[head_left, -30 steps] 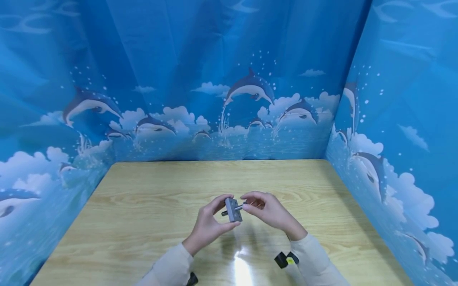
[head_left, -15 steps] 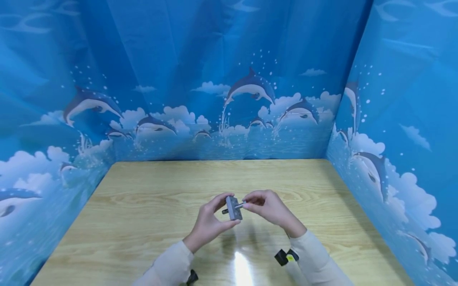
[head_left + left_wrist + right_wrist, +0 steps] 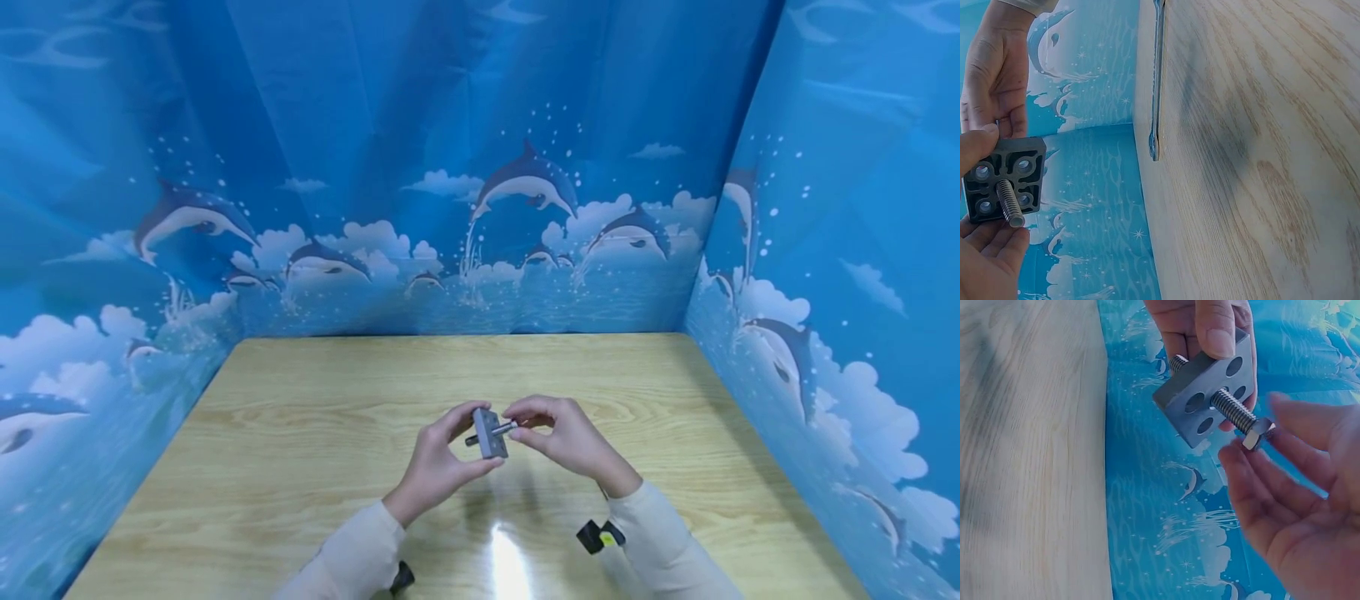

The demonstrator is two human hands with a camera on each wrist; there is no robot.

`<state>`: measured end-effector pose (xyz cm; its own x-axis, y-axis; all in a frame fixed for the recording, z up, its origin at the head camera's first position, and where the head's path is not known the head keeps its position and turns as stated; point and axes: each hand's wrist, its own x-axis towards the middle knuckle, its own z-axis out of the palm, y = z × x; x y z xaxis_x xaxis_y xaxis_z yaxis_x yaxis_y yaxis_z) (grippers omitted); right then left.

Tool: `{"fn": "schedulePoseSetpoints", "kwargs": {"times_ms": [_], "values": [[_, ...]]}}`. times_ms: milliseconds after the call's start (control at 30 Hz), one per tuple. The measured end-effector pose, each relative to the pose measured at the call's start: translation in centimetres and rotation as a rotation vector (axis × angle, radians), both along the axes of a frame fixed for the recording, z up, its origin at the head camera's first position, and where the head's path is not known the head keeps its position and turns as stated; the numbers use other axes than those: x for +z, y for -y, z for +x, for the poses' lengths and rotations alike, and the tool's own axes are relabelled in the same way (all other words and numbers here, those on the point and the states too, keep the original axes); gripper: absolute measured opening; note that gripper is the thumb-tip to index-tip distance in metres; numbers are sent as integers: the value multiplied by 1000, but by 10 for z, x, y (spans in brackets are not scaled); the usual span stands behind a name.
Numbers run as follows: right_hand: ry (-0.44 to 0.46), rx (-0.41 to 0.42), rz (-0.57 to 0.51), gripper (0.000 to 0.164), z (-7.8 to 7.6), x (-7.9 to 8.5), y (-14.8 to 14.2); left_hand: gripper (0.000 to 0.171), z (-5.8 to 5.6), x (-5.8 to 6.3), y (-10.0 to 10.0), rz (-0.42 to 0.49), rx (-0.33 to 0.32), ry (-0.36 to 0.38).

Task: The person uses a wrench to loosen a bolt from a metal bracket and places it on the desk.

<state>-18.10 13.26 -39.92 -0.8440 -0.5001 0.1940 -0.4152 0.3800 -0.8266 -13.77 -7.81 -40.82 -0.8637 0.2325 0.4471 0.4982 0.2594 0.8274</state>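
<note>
I see a metal bolt (image 3: 1233,411) passing through a grey plate (image 3: 1212,384), held above the tabletop (image 3: 300,417) by the left hand (image 3: 435,467), which grips the plate's edges. The right hand (image 3: 570,437) has just parted its fingers around the bolt's head, so turning seems paused.

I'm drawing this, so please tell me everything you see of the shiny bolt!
The hex bolt looks like silvery metal, with a six-sided head and a threaded shaft. It sits tilted through the middle of a gray block that the left hand grips in the air. It pokes out both sides, ending in a flat, round tip. The right hand is at its head, though contact is hard to tell.
</note>
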Motion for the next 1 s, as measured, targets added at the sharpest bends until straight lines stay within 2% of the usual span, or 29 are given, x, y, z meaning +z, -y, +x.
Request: {"fn": "schedulePoseSetpoints", "kwargs": {"times_ms": [133, 233, 400, 600, 733, 800, 867, 1000], "values": [[44, -115, 11, 28, -2, -1, 0, 68, -1, 0, 1, -8, 3, -2], [90, -150, 1, 33, -4, -4, 1, 67, -2, 0, 2, -14, 9, -2], [187, -124, 15, 40, -8, -12, 3, 67, -3, 1, 3, -15, -5, -12], [260, -74, 5, 49, -8, -11, 4, 66, -4, 2, 2, -30, -18, -5], [304, -38, -7, 43, -8, -8, 2, 66, -4, 2, 2, -42, -18, 2], [306, -39, -14, 35, -8, -8, 1, 66, -4, 2, 2, -46, -15, 3], [265, -39, -7, 28, -7, -7, 0, 66, -4, 1, 3, -47, -11, 0], [111, -38, 17, 22, -7, -7, -2, 67, -4, 0, 3, -47, -5, -10]]}}
